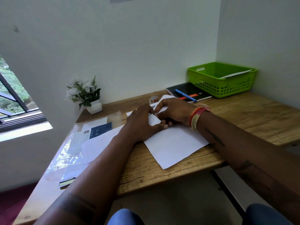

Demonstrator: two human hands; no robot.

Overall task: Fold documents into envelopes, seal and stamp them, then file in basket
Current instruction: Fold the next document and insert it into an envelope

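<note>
A white sheet of paper (173, 146) lies on the wooden desk (253, 117) in front of me. My left hand (141, 123) rests on its far left corner, thumb stretched across. My right hand (174, 111) meets it there, and both pinch a small white folded piece (155, 120) between the fingers; whether it is a flap or an envelope I cannot tell. More white paper (166, 96) pokes out behind my right hand. The green plastic basket (220, 88) stands at the back right with a white envelope (237, 73) leaning inside.
A clear plastic packet with a blue label (100, 129) and white envelopes (99, 143) lie at the left. A roll of clear tape (153, 99), a black notebook (188, 90) with a blue pen (185, 95), and a potted white flower (87, 95) stand along the back.
</note>
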